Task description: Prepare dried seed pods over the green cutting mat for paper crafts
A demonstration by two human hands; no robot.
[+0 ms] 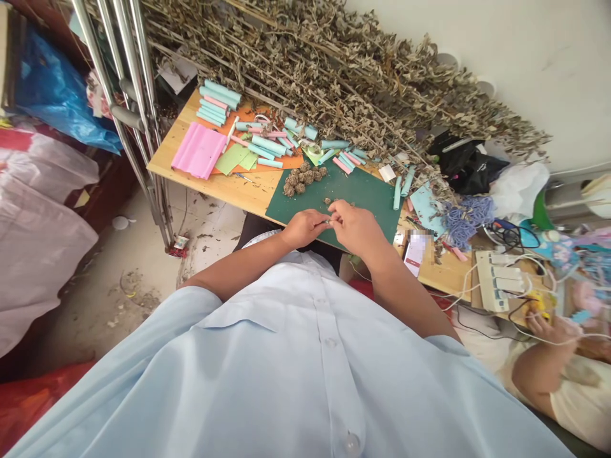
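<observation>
My left hand (304, 228) and my right hand (354, 228) meet over the front edge of a green mat (367, 194). Both have their fingers pinched together at the same spot, around something too small to make out. Just beyond the right fingertips lies a small brown crumb (327, 201). Farther back on the mat sits a heap of brown, rough-looking balls (300, 178). Rolled blue paper tubes (267, 145) and a few pink ones lie behind the mat, on orange paper (222, 168).
Dried leafy stalks (310, 70) are piled along the back. Pink paper (198, 151) lies at left, beside metal crutches (126, 114). On the right are a phone (414, 251), purple yarn (463, 219) and a power strip (496, 280) with cables. Another person's hand (554, 327) shows at far right.
</observation>
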